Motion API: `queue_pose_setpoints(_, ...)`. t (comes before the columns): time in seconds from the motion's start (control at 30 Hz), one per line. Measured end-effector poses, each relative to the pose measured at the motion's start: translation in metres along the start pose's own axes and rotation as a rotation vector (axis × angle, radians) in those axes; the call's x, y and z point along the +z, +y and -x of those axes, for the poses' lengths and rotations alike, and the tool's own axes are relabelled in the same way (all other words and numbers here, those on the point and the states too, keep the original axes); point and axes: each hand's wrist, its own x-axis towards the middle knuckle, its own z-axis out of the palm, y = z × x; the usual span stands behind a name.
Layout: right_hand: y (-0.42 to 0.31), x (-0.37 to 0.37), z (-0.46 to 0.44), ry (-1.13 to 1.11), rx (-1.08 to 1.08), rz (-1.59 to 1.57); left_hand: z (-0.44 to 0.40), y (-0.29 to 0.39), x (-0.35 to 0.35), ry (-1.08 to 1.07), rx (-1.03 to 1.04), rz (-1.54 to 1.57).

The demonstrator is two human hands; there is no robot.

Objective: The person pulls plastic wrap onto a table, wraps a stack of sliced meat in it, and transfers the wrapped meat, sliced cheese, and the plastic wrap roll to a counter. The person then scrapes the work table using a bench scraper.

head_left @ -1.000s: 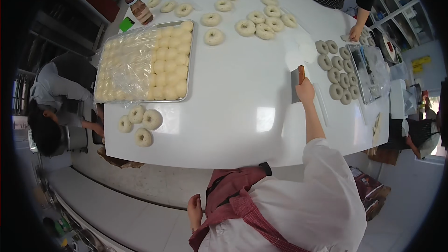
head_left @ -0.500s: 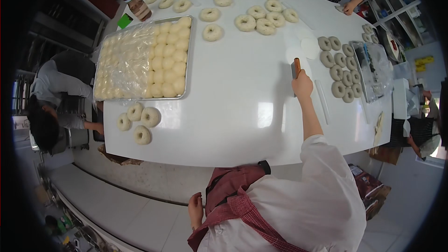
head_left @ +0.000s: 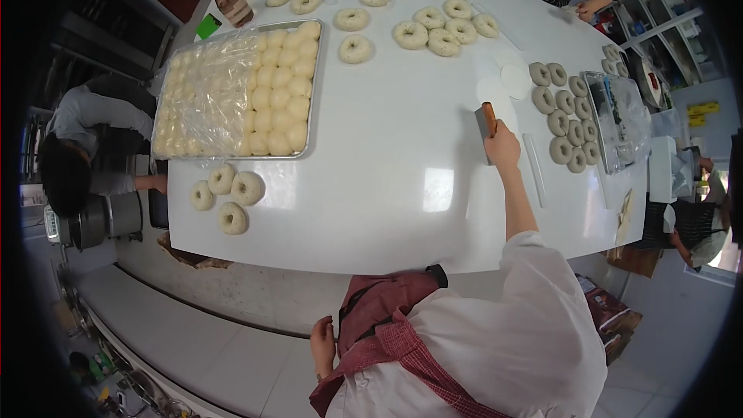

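Note:
My right hand point(head_left: 504, 147) is closed round the wooden handle of a bench scraper point(head_left: 485, 133), its metal blade at the white tabletop point(head_left: 387, 147). Just right of that hand lies a long, pale rod point(head_left: 534, 170). Beyond it, grey dough rings point(head_left: 574, 131) sit in a cluster. Down by the red apron point(head_left: 379, 317), my left hand point(head_left: 323, 344) hangs below the table edge, fingers loosely curled with nothing visible in them. Pale dough rings point(head_left: 443, 42) are spread over the far side, and several more point(head_left: 232, 218) lie at the near left.
At left stands a metal tray point(head_left: 308, 112) of round dough balls point(head_left: 280, 99), partly under plastic film point(head_left: 213, 97). Behind it are a jar point(head_left: 230, 1) and a green card point(head_left: 208, 26). Another tray point(head_left: 607, 128) is at right. Other people point(head_left: 101, 120) work around the table.
The scraper has tilted and shifted slightly left in my right hand. My left hand stays low at my side. The whole view has moved a little.

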Motion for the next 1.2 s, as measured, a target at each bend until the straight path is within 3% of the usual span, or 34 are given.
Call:
queue_pose_setpoints(0.23,0.005,0.008,-0.006,0.042,-0.034,0.027,-0.003,0.01,-0.001,-0.001,0.011,0.013)
queue_pose_setpoints(0.37,-0.034,0.021,0.037,-0.029,-0.362,0.057,-0.008,0.001,0.003,0.001,0.036,0.004)
queue_pose_setpoints(0.47,-0.066,0.016,0.087,-0.425,-0.63,-0.147,-0.008,0.008,0.004,0.003,0.054,0.009)
queue_pose_setpoints(0.5,-0.075,0.005,0.098,-0.662,-0.623,-0.263,-0.007,0.011,0.002,0.005,0.052,0.012)
queue_pose_setpoints(0.53,-0.074,0.012,0.098,-0.667,-0.634,-0.263,-0.006,0.013,0.0,0.007,0.068,-0.028)
queue_pose_setpoints(0.67,-0.061,0.033,0.07,-0.262,-0.316,-0.426,0.005,-0.002,-0.003,0.071,0.032,0.036)
queue_pose_setpoints(0.8,-0.081,0.031,0.063,-0.121,-0.266,-0.183,0.014,-0.031,0.0,0.088,0.059,0.046)
queue_pose_setpoints(0.87,-0.119,0.045,0.106,-0.076,-0.395,0.045,0.018,-0.021,0.001,0.079,0.052,0.022)
queue_pose_setpoints(0.93,-0.16,0.09,0.18,0.032,-0.732,0.105,0.016,-0.015,0.003,0.104,0.066,0.015)
queue_pose_setpoints(1.0,-0.208,0.133,0.272,-0.008,-1.131,-0.032,0.019,-0.008,0.007,0.138,0.05,0.042)
queue_pose_setpoints(1.07,-0.254,0.134,0.353,-0.338,-1.438,-0.278,0.024,-0.002,0.007,0.154,0.039,0.031)
queue_pose_setpoints(1.13,-0.294,0.11,0.388,-0.828,-1.609,-0.239,0.037,-0.001,0.006,0.181,0.017,0.042)
queue_pose_setpoints(1.17,-0.302,0.094,0.393,-0.832,-1.637,-0.245,0.045,-0.007,0.006,0.219,0.01,0.056)
queue_pose_setpoints(1.2,-0.309,0.079,0.395,-0.777,-1.532,-0.294,0.053,-0.016,0.005,0.253,0.006,0.068)
